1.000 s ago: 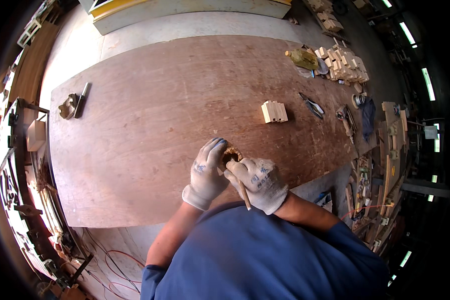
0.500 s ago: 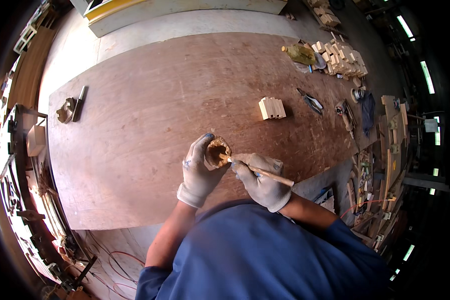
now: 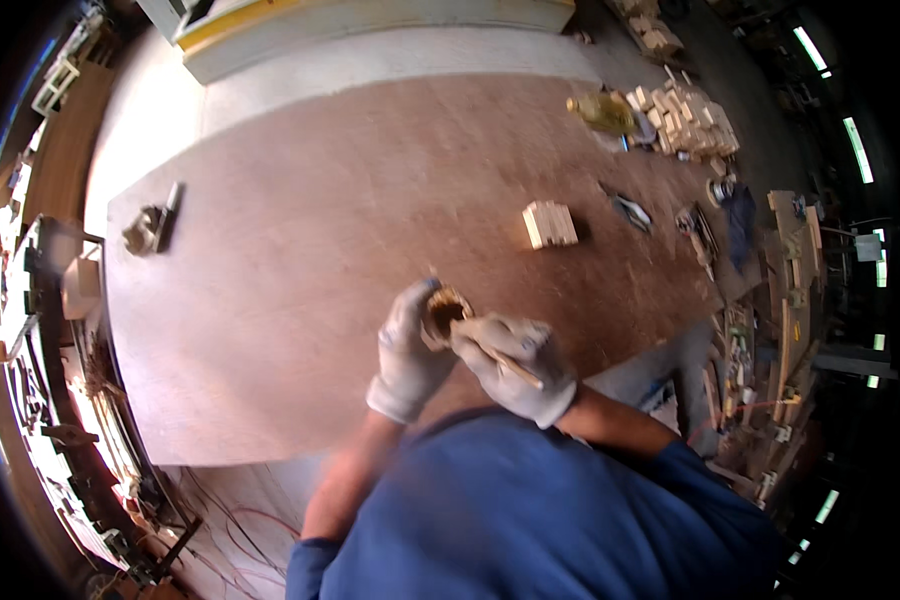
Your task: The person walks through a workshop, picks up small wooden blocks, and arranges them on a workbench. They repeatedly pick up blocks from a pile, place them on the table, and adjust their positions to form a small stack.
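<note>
White knit gloves, marked with blue stains, cover both my hands above the table. My left hand (image 3: 408,350) is wrapped round a small brown hollow cup-like piece (image 3: 436,304), its rough rim and dark opening facing up. A slim light wooden stick (image 3: 522,373) is pinched in my right hand (image 3: 538,400), slanting down toward my body. Its far end is hidden by my right fingers beside the cup's rim, so I cannot tell whether it reaches inside.
On the brown tabletop (image 3: 300,220) sit a light wooden block (image 3: 550,226), pliers (image 3: 632,212), a yellowish bottle (image 3: 603,112) and piled wooden pieces (image 3: 685,122). A dark blue cloth (image 3: 739,225) lies at the right. Far left are a brown lump (image 3: 142,232) and a dark-and-light bar (image 3: 169,215).
The whole view has shifted slightly and blurred. My right hand has come closer over the cup's rim, and the stick points more steeply toward my body; its pale tip no longer shows.
</note>
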A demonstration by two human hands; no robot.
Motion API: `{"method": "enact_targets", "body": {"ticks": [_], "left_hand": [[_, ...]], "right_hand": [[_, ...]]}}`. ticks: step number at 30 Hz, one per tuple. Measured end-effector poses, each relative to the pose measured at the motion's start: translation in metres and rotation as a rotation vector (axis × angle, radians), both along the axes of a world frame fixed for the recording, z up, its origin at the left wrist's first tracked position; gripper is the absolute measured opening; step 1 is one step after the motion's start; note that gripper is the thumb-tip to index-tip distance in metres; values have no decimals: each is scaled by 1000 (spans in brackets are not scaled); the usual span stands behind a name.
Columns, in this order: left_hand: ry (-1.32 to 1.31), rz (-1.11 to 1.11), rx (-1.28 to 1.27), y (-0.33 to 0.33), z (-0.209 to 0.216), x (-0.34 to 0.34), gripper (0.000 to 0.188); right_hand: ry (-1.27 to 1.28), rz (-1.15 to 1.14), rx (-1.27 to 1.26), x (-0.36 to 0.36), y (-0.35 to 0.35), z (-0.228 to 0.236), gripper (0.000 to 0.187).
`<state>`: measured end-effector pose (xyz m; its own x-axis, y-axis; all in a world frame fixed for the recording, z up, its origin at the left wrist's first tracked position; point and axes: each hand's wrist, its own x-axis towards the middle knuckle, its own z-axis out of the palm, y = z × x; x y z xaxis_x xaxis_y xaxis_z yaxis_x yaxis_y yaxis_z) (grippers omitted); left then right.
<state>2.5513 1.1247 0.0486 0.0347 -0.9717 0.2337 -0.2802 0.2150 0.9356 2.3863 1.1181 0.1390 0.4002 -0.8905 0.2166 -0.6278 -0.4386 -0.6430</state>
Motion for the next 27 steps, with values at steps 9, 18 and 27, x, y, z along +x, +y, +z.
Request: {"method": "enact_targets", "body": {"ticks": [9,18,27], "left_hand": [[-161,16,-45,-3,-8,4,68],[-124,7,40,-5,-12,1,69],[-202,18,151,-22,-52,0,69]], "right_hand": [[-39,-19,21,3,-5,-8,7],[28,-23,81,-3,-7,-29,8],[111,-78,612,-44,-4,-45,58]]}}
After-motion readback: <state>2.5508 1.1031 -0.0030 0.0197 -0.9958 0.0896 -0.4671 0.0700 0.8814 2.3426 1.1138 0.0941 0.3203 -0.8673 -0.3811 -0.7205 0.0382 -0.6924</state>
